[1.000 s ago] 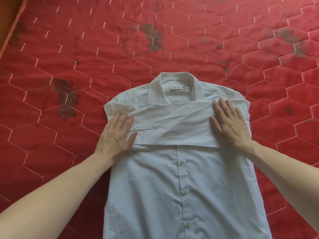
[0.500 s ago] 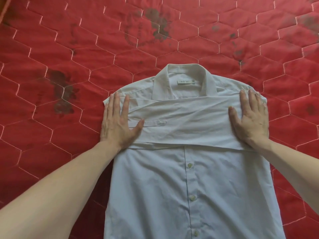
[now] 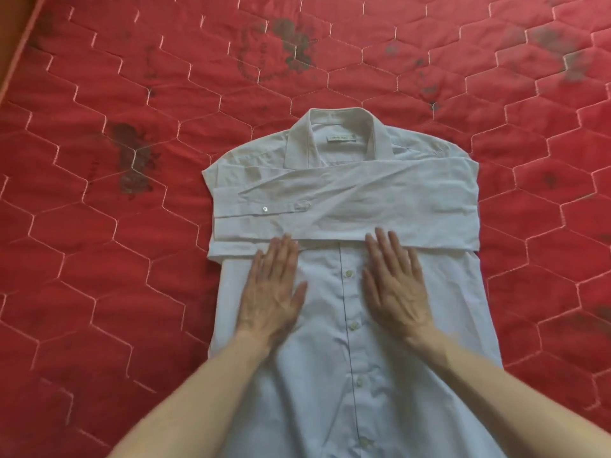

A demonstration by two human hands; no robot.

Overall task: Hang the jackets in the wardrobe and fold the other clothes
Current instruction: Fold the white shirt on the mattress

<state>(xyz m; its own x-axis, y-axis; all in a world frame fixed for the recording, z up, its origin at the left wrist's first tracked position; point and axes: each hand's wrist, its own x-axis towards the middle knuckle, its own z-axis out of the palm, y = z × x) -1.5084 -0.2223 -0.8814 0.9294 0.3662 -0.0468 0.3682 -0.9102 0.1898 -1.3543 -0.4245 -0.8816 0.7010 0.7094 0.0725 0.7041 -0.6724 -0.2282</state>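
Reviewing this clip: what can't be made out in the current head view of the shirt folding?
- Shirt hem: cut off by the bottom edge of the head view.
- Collar label text: too small to read.
- Fabric under the left hand and right hand: covered by the flat palms.
- Wardrobe and jackets: outside the frame.

I can see a small white tag (image 3: pixel 341 137) with tiny green letters inside the collar of my pale blue button-up cotton shirt (image 3: pixel 390 375), but the letters are too blurry to read.
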